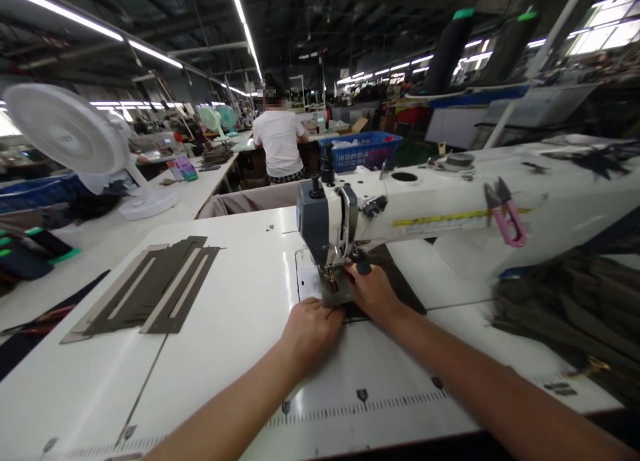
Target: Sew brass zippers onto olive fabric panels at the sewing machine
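A dark olive fabric piece (pixel 400 281) lies under the presser foot and needle of a white sewing machine (pixel 367 231). My left hand (pixel 313 331) is at the near edge of the fabric, left of the needle, fingers curled and pressed together on it. Close by on the right, my right hand (pixel 375 291) has its fingers bent around the cloth beside the presser foot. Its fingertips are partly hidden by the machine's parts. Pink-handled thread snips (pixel 506 214) rest against the machine arm.
Left on the white table (pixel 240 361) lies a stack of cut fabric pieces (pixel 150 287). Dark bunched cloth (pixel 570 314) is at the right. A white fan (pixel 70 134), a blue basket (pixel 360 151) and a seated person in a white shirt (pixel 279 144) are farther off.
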Motion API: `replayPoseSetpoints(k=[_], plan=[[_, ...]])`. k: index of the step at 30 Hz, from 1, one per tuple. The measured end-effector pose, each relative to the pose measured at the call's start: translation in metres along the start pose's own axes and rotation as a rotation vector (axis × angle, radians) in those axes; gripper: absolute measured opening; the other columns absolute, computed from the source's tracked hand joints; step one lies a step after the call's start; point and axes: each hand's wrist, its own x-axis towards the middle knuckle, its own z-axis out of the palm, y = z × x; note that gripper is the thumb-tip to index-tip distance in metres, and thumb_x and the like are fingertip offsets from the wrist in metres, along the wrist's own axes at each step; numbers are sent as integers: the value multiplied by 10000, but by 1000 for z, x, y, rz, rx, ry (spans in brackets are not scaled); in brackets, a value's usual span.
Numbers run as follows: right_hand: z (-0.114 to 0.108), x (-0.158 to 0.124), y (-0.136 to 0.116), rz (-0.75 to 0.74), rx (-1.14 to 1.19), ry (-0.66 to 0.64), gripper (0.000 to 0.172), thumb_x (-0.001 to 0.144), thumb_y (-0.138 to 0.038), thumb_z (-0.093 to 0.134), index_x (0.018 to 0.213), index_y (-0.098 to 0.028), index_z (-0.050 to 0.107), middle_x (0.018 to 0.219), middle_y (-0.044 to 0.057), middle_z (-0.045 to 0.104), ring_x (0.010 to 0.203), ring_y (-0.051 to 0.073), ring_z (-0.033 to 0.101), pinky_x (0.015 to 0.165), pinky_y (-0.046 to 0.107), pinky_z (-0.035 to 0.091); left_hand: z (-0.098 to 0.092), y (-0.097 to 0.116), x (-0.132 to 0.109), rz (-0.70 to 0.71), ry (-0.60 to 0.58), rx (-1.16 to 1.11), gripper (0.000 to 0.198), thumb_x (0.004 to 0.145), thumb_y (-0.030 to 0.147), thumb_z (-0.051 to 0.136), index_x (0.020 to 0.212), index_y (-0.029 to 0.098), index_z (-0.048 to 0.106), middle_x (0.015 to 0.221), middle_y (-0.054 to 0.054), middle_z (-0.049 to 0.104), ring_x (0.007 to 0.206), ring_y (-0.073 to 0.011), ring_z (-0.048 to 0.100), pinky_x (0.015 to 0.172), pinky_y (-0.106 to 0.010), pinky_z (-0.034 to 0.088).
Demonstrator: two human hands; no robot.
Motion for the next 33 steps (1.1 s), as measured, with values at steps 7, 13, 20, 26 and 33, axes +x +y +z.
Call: replayPoseSetpoints(k=[7,13,20,26,33], plan=[[-10,-2,-8,25,-51,-30,188,805,-178,429,772,-161,613,899,76,652,813,183,598,629,237,353,2,-1,0,-17,-10,-13,225,827,109,400,769,141,614,655,-40,650,588,-188,610,582,-320,502],[-4,-1,-13,100,-242,9,186,758,-240,481,716,-129,624,807,109,644,719,209,602,560,251,352,2,-1,-1,19,-61,26,249,821,97,378,782,132,622,661,-45,644,580,-187,596,570,-325,488],[5,9,-12,155,-255,32,186,771,-186,494,685,-101,634,774,153,643,697,244,610,578,288,406,3,2,1,-11,-104,24,234,826,98,396,788,128,624,683,-52,641,593,-187,590,577,-321,481],[-9,-20,-7,-28,-123,97,182,790,-120,474,770,-166,649,838,79,650,797,181,602,699,260,471,-19,16,-18,5,-81,-92,184,871,136,408,889,145,590,819,-52,645,736,-170,603,692,-321,491],[-11,-69,0,-419,132,111,280,830,-104,457,1041,-174,626,1135,99,609,1108,208,522,959,422,420,-20,12,-27,-185,-21,-77,368,813,258,551,1138,91,500,1210,-172,527,1118,-265,501,925,-429,452]])
